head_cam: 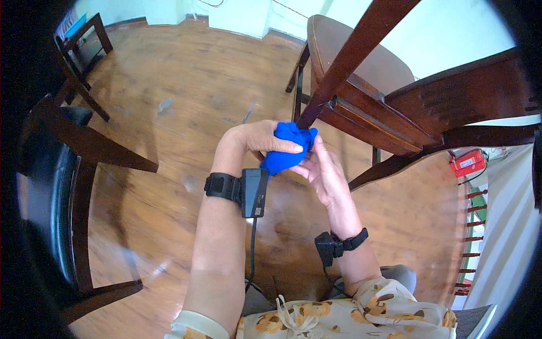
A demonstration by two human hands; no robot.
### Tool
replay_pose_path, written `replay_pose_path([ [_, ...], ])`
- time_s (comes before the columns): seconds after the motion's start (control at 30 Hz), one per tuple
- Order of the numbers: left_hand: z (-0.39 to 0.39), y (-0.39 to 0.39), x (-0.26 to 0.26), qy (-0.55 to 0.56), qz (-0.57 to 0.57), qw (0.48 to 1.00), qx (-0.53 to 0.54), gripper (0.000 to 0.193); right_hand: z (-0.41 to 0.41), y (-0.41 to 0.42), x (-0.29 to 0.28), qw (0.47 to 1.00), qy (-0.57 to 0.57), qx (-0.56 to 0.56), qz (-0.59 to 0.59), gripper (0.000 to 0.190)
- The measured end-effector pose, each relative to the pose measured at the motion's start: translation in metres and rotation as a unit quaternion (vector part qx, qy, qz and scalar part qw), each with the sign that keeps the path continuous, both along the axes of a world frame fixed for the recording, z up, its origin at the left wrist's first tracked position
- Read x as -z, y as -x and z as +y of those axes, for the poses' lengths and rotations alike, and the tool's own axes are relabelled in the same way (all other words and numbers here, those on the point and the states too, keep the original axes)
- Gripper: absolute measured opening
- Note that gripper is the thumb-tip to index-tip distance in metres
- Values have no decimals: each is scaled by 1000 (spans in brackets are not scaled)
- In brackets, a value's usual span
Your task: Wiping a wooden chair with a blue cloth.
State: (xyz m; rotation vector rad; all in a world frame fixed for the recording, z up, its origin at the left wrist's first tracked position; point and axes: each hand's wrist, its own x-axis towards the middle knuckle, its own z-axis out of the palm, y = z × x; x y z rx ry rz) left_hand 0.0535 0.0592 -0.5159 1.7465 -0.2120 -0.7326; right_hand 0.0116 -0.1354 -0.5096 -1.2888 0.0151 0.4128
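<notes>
A bright blue cloth [284, 160] is bunched around the lower end of a dark wooden chair leg [334, 82], which slants down from the top of the view. My left hand [264, 137] grips the cloth from the left, its thumb pressed across the near side. On the right, my right hand [324, 169] holds the cloth's edge, its fingers curled partly behind it. The cloth hides the tip of the leg. Each wrist wears a strapped black device with a cable: the left device [254, 193] and the right device [328, 249].
A brown chair seat [360, 55] and dark wooden backrest [470, 97] stand at upper right. Another dark chair with a black cushion [59, 220] is at left. A red box [468, 163] sits near a pale curtain [504, 229]. Small scraps [165, 105] lie on the wood floor [186, 72].
</notes>
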Motion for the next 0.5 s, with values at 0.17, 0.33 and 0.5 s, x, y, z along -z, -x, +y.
replay_pose_path([
  [0.17,10,1,-17,195,-50,976,-86,62,-6,2,-39,951,218,7,-218,42],
  [0.33,26,-13,-20,224,-176,921,-266,52,-15,-28,-97,688,338,281,-578,29],
  [0.5,-36,-35,-58,272,-248,908,-201,44,-15,-69,-130,512,499,222,-663,37],
])
